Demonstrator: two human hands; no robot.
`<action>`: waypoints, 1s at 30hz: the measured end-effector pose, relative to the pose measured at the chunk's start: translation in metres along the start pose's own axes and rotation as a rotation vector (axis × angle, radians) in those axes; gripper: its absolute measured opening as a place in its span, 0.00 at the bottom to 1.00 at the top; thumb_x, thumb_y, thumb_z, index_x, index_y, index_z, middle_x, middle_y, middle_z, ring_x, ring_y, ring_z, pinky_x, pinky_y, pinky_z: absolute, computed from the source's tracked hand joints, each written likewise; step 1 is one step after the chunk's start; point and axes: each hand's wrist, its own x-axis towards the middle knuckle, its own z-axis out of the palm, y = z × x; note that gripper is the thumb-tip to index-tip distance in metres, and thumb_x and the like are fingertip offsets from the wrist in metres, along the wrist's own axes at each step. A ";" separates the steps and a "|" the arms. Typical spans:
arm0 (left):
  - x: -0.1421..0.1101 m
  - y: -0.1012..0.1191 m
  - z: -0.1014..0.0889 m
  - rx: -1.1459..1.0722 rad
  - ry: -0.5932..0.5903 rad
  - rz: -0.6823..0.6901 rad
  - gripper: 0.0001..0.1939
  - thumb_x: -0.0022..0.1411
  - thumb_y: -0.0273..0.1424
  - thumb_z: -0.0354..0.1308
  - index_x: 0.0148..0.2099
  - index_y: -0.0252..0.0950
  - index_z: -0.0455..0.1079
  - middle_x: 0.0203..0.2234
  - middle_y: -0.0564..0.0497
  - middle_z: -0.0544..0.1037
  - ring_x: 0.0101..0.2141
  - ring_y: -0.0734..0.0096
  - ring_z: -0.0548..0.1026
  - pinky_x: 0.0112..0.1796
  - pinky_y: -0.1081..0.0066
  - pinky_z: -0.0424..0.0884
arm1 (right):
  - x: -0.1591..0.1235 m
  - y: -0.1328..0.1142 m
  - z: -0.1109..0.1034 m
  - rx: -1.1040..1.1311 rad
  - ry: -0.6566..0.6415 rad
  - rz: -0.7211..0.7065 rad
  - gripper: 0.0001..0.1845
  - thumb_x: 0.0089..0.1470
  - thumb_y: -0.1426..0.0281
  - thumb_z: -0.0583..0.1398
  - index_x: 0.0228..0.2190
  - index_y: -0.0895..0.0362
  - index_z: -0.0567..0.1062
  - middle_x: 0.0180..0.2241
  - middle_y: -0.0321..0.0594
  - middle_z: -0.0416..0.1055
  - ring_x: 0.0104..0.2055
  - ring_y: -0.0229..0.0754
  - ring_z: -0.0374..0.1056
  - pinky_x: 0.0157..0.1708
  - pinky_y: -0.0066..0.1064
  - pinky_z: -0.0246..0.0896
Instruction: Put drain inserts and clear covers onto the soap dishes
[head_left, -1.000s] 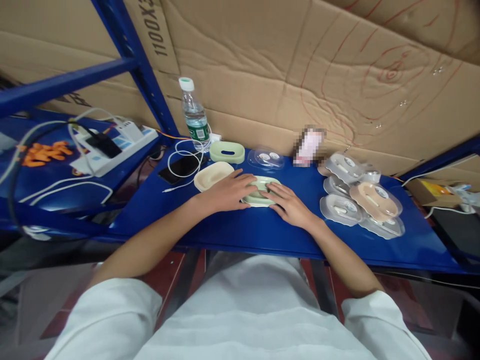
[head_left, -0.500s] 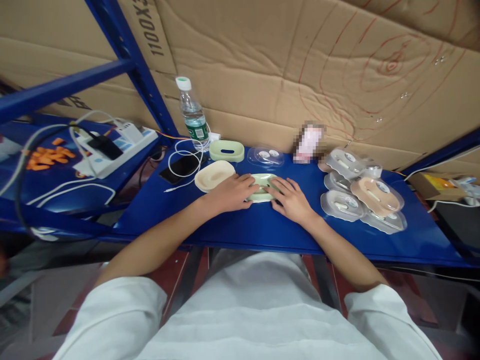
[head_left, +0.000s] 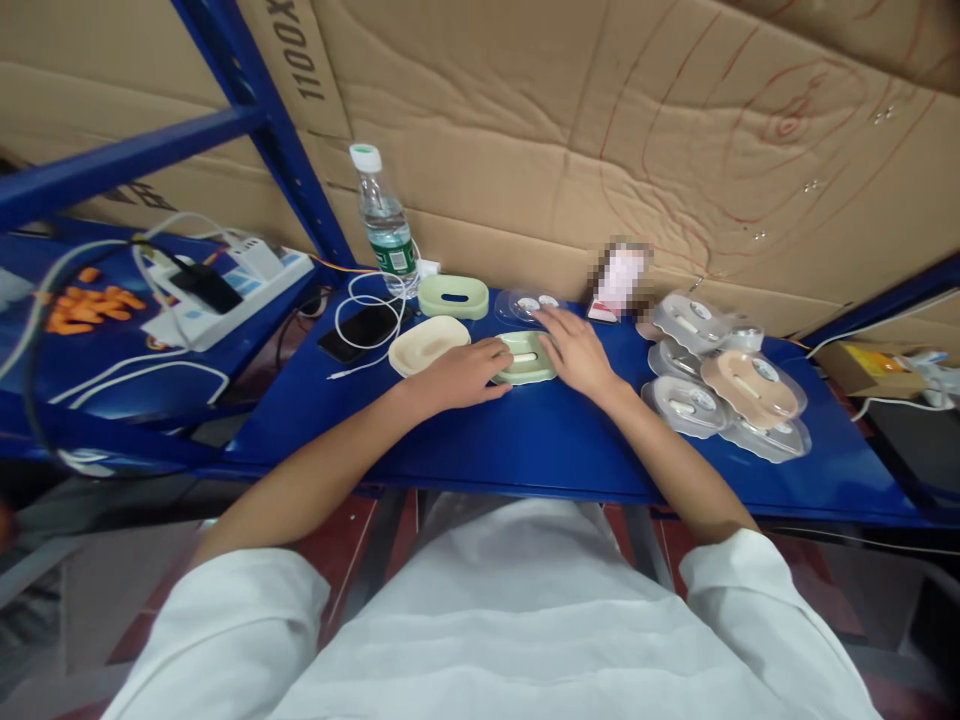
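A pale green oval soap dish (head_left: pixel 531 372) lies on the blue tabletop, a small white bar-shaped piece (head_left: pixel 525 357) in its middle. My left hand (head_left: pixel 466 374) is on the dish's left end, fingers over the rim and thumb at the front edge. With fingers stretched out, my right hand (head_left: pixel 579 352) hovers by the dish's right end and reaches toward a clear plastic cover (head_left: pixel 510 308) with round white stickers. Whether its fingertips touch the cover is hard to tell. Beside my left hand lies a cream oval dish (head_left: pixel 420 345).
Behind stand a green slotted soap dish (head_left: pixel 469 298), a water bottle (head_left: pixel 390 235) and a blurred phone (head_left: pixel 619 285). A black phone (head_left: pixel 356 335) and white cable lie left. Several clear-packed dishes (head_left: pixel 754 385) are piled right. A cardboard wall (head_left: pixel 487 130) closes the back.
My right hand has left the green dish's right end and moved up toward the clear cover. The white piece in the dish now shows. My left hand stays at the dish.
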 end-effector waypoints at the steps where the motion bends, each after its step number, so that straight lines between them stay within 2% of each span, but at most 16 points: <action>1: 0.000 -0.003 0.000 -0.022 -0.002 -0.010 0.13 0.75 0.38 0.58 0.54 0.36 0.73 0.57 0.39 0.77 0.58 0.52 0.76 0.52 0.60 0.77 | 0.009 0.010 0.005 0.024 0.038 0.048 0.30 0.77 0.58 0.48 0.72 0.55 0.64 0.74 0.49 0.60 0.77 0.57 0.55 0.73 0.55 0.55; 3: -0.001 -0.007 0.000 -0.040 0.001 -0.025 0.13 0.74 0.40 0.60 0.52 0.36 0.74 0.60 0.38 0.74 0.60 0.50 0.74 0.54 0.57 0.76 | 0.024 0.032 0.017 0.096 0.078 0.127 0.35 0.74 0.53 0.53 0.74 0.55 0.61 0.76 0.49 0.56 0.79 0.59 0.49 0.76 0.59 0.49; 4: -0.001 -0.009 0.000 -0.042 0.009 -0.033 0.14 0.73 0.41 0.62 0.51 0.36 0.75 0.62 0.37 0.72 0.62 0.48 0.73 0.57 0.55 0.75 | 0.028 0.042 0.023 0.151 0.083 0.154 0.38 0.72 0.50 0.56 0.74 0.54 0.61 0.75 0.49 0.57 0.79 0.59 0.50 0.76 0.59 0.49; 7: -0.002 -0.015 -0.001 -0.079 0.018 -0.083 0.18 0.71 0.47 0.64 0.51 0.38 0.75 0.66 0.38 0.68 0.64 0.46 0.71 0.59 0.53 0.73 | 0.028 0.062 0.038 0.297 0.102 0.193 0.41 0.68 0.44 0.60 0.72 0.53 0.65 0.69 0.50 0.68 0.72 0.57 0.63 0.73 0.54 0.57; 10: -0.003 -0.020 -0.004 -0.143 -0.022 -0.176 0.17 0.70 0.46 0.64 0.51 0.40 0.74 0.65 0.42 0.68 0.56 0.51 0.77 0.53 0.58 0.76 | 0.019 0.069 0.046 0.290 0.130 0.211 0.39 0.65 0.45 0.63 0.68 0.54 0.71 0.63 0.53 0.71 0.64 0.57 0.71 0.69 0.52 0.64; 12: -0.004 -0.023 -0.005 -0.158 -0.034 -0.208 0.14 0.69 0.44 0.64 0.49 0.40 0.74 0.65 0.43 0.69 0.53 0.54 0.78 0.50 0.60 0.76 | 0.016 0.069 0.050 0.229 0.104 0.210 0.39 0.64 0.47 0.65 0.67 0.54 0.72 0.66 0.55 0.67 0.68 0.60 0.67 0.70 0.54 0.62; 14: -0.004 -0.027 -0.007 -0.164 -0.038 -0.202 0.14 0.67 0.44 0.65 0.46 0.40 0.73 0.65 0.44 0.69 0.51 0.54 0.79 0.50 0.60 0.76 | 0.016 0.069 0.053 0.187 0.052 0.210 0.40 0.63 0.49 0.66 0.69 0.53 0.69 0.72 0.56 0.58 0.75 0.62 0.57 0.72 0.57 0.58; 16: -0.005 -0.031 -0.008 -0.182 -0.048 -0.191 0.15 0.67 0.45 0.65 0.45 0.40 0.74 0.65 0.44 0.70 0.51 0.55 0.80 0.52 0.59 0.75 | 0.018 0.069 0.056 0.213 0.030 0.216 0.41 0.64 0.48 0.65 0.71 0.52 0.66 0.75 0.55 0.54 0.79 0.63 0.50 0.73 0.60 0.54; 19: -0.004 -0.039 -0.012 -0.274 -0.057 -0.175 0.21 0.65 0.49 0.66 0.50 0.40 0.75 0.66 0.42 0.69 0.58 0.49 0.78 0.60 0.55 0.72 | 0.020 0.069 0.057 0.315 0.069 0.210 0.39 0.65 0.47 0.64 0.69 0.52 0.69 0.73 0.54 0.61 0.76 0.60 0.56 0.74 0.59 0.53; 21: -0.002 -0.046 -0.018 -0.406 0.026 -0.179 0.29 0.66 0.53 0.65 0.60 0.41 0.73 0.69 0.40 0.67 0.66 0.45 0.71 0.66 0.50 0.67 | 0.020 0.068 0.055 0.363 0.107 0.209 0.37 0.65 0.45 0.63 0.66 0.53 0.73 0.70 0.53 0.65 0.73 0.57 0.62 0.74 0.55 0.54; 23: 0.000 -0.053 -0.025 -0.597 0.206 -0.239 0.32 0.72 0.54 0.58 0.68 0.43 0.67 0.71 0.39 0.65 0.70 0.47 0.65 0.69 0.48 0.63 | 0.018 0.066 0.052 0.406 0.150 0.221 0.36 0.64 0.43 0.63 0.63 0.53 0.76 0.68 0.52 0.68 0.71 0.55 0.65 0.74 0.54 0.55; 25: 0.002 -0.059 -0.030 -0.801 0.382 -0.323 0.30 0.77 0.53 0.50 0.72 0.44 0.61 0.71 0.39 0.65 0.70 0.52 0.67 0.68 0.48 0.65 | 0.017 0.065 0.049 0.471 0.211 0.246 0.37 0.62 0.40 0.63 0.61 0.52 0.78 0.67 0.51 0.70 0.71 0.56 0.65 0.74 0.56 0.55; 26: 0.002 -0.061 -0.032 -0.887 0.426 -0.352 0.30 0.77 0.52 0.49 0.73 0.45 0.58 0.71 0.38 0.66 0.69 0.53 0.68 0.67 0.48 0.67 | 0.017 0.064 0.048 0.511 0.244 0.261 0.38 0.61 0.38 0.63 0.59 0.52 0.79 0.66 0.52 0.71 0.71 0.57 0.65 0.73 0.57 0.57; 28: 0.004 -0.062 -0.030 -1.008 0.416 -0.370 0.35 0.76 0.53 0.53 0.76 0.46 0.52 0.72 0.36 0.65 0.69 0.53 0.70 0.65 0.47 0.70 | 0.018 0.062 0.047 0.602 0.301 0.297 0.41 0.58 0.35 0.63 0.58 0.52 0.79 0.66 0.52 0.72 0.69 0.57 0.67 0.70 0.57 0.62; 30: 0.007 -0.057 -0.025 -1.084 0.355 -0.371 0.38 0.76 0.55 0.50 0.78 0.48 0.45 0.74 0.35 0.63 0.69 0.54 0.69 0.62 0.48 0.73 | 0.020 0.060 0.044 0.698 0.334 0.338 0.43 0.57 0.34 0.63 0.59 0.52 0.78 0.65 0.51 0.73 0.65 0.56 0.72 0.67 0.56 0.67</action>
